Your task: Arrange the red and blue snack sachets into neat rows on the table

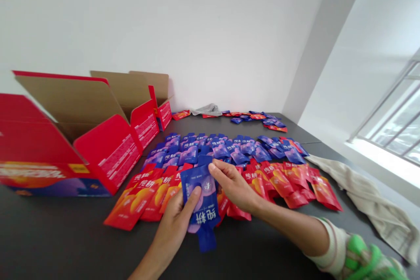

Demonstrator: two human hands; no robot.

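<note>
My left hand [173, 223] grips a blue spouted pouch [201, 203] from below, thumb pressed on its front; the pouch is upside down, spout toward me. My right hand [233, 186] pinches the pouch's far edge between thumb and fingers. Just beyond my hands lie a row of several red pouches [288, 179] and, behind it, a row of several blue pouches [229, 146], all flat on the dark table [65, 240].
Open red cardboard boxes [98, 148] stand at the left, flaps up, with another box [160, 105] behind. More loose pouches [259, 119] and a crumpled grey wrapper [206, 109] lie by the back wall. A beige cloth [367, 197] drapes at the right, near a window.
</note>
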